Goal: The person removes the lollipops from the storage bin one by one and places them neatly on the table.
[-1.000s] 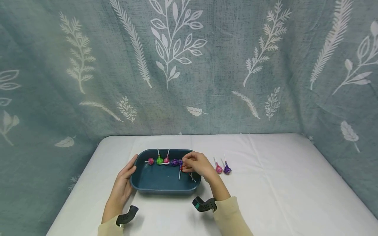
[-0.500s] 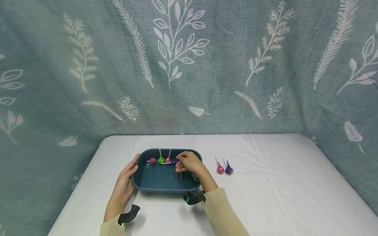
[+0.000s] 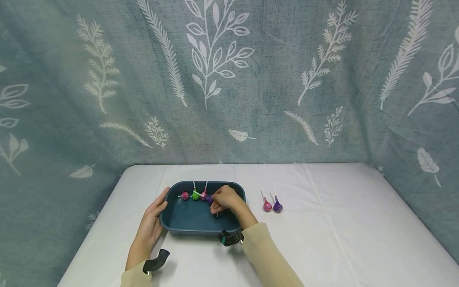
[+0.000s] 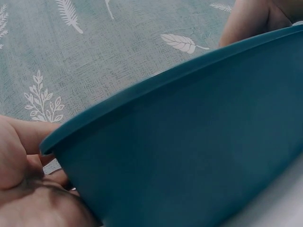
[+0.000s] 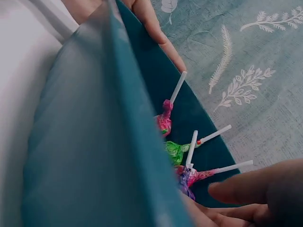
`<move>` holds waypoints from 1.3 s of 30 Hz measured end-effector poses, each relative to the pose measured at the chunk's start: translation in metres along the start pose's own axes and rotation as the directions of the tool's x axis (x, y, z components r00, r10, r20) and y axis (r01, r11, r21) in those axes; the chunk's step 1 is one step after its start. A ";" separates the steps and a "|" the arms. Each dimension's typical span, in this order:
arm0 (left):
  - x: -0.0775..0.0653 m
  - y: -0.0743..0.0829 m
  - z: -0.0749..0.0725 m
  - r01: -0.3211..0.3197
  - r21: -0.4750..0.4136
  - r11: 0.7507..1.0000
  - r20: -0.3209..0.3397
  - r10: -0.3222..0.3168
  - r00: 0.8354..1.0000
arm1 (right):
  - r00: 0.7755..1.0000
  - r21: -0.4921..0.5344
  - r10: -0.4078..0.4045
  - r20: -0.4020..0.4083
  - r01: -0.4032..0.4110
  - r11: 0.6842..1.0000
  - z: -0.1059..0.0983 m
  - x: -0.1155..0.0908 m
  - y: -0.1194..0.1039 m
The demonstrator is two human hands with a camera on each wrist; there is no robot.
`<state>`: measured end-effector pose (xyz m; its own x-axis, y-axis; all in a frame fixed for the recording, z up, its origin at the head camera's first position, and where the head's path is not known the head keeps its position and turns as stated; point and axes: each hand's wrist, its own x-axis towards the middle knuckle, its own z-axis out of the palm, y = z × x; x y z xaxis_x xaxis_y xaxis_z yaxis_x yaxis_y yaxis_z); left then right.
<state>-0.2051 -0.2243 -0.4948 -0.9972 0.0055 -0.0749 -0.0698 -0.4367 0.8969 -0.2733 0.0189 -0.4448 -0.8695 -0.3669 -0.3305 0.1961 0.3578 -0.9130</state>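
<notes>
A dark teal tray [image 3: 201, 231] with several wrapped lollipops along its far side lies on the white cloth. My left hand [image 3: 152, 221] rests along the tray's left wall, fingers extended up to the rim. Inside the tray, my right hand [image 3: 227, 199] has its fingertips on a purple lollipop [image 3: 209, 200], whose white stick tilts up to the left. Left of it are a pink lollipop [image 3: 203, 195], a green lollipop [image 3: 195, 196] and another pink one by itself. Below the right fingers a white stick tip [image 3: 216, 215] shows; the hand hides that part of the tray.
Right of the tray, a pink lollipop [image 3: 267, 206] and a purple lollipop [image 3: 277, 206] lie on the white tablecloth [image 3: 340, 231]. A teal curtain [image 3: 229, 119] with white leaf prints hangs behind the table. Each wrist wears a black camera mount [image 3: 155, 261].
My right hand has moved left within the tray to the purple lollipop, and that lollipop's stick has swung from level to tilted. The left hand stays at the tray's side.
</notes>
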 end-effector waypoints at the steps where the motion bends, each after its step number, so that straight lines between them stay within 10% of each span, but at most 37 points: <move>1: 0.000 0.000 0.000 0.000 0.001 1.000 0.000 0.000 1.000 | 1.000 -0.016 -0.004 -0.001 0.004 1.000 0.001 0.000 0.000; 27: 0.000 -0.001 -0.001 -0.004 0.008 1.000 0.009 0.004 1.000 | 0.987 -0.240 -0.091 -0.129 0.058 0.969 0.019 -0.001 0.006; 39: 0.002 -0.001 -0.002 -0.007 0.016 1.000 -0.001 0.007 1.000 | 0.979 -0.105 -0.158 -0.127 0.146 0.984 0.013 -0.012 0.006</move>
<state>-0.2073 -0.2257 -0.4968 -0.9976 0.0017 -0.0695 -0.0637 -0.4223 0.9042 -0.2562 0.0143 -0.4492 -0.9399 -0.3073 -0.1488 0.0186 0.3890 -0.9211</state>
